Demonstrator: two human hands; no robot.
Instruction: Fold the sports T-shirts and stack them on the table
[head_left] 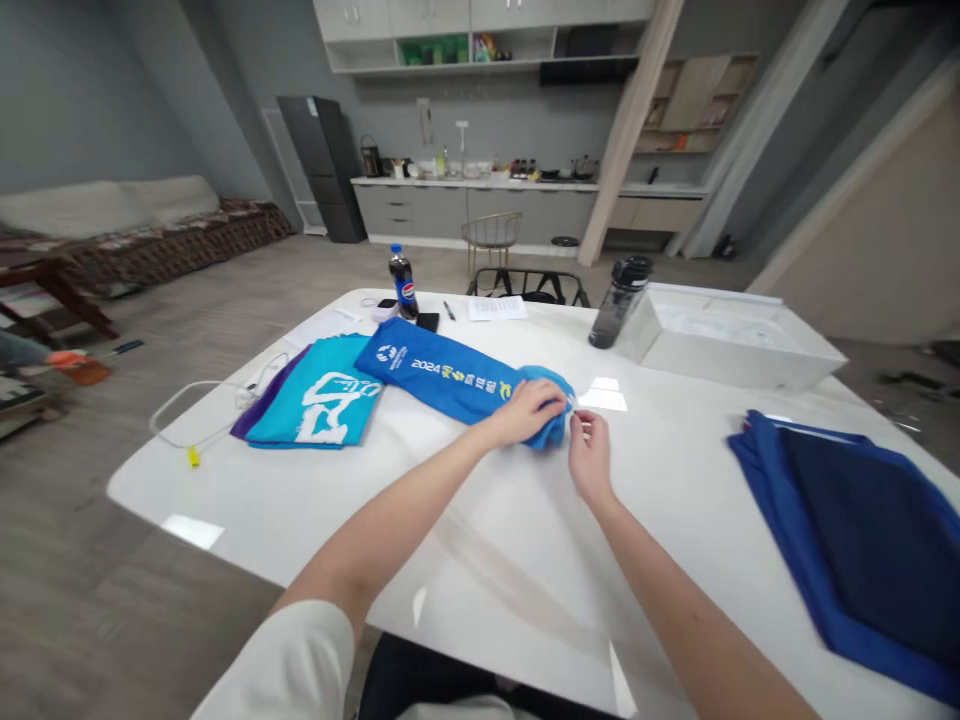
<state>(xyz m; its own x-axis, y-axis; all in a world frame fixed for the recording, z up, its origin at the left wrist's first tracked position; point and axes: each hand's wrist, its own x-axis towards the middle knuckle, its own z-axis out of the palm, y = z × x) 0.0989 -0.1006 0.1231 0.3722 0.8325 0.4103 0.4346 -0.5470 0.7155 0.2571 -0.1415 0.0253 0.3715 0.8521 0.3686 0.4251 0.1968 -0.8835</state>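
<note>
— Blue cloth point(451, 378)?
— On table point(300, 515); runs leftward from left hand point(529, 408). Bunched end just left of right hand point(590, 448).
— Grip?
— Left curled over bunch; right's fingertips drawn together at its edge. Pinching? Can't tell.

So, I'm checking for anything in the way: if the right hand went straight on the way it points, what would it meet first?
Most likely the bunched blue cloth, just ahead of the right hand; whether they already touch is hard to tell here.
</note>
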